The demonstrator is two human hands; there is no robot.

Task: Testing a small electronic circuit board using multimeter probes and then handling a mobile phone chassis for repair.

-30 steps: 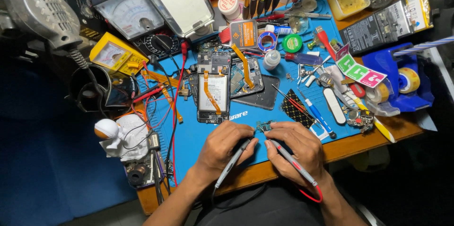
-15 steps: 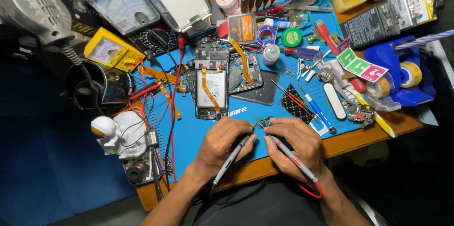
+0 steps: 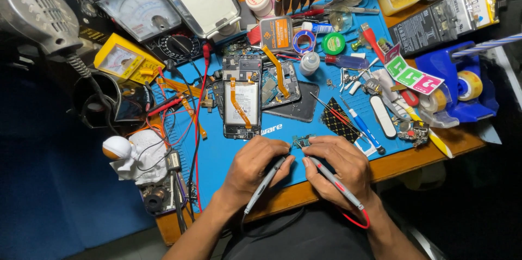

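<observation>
At the far left a white astronaut figurine sits on the surface's edge, a yellow multimeter above it. On the blue mat an opened smartphone lies face down, its orange flex cable showing. Just below, the left hand is closed around a grey test probe, pen-style. Both tips meet at a small circuit board between the hands. The right hand pinches a red-marked probe likewise. Farther right stands a blue tape dispenser.
</observation>
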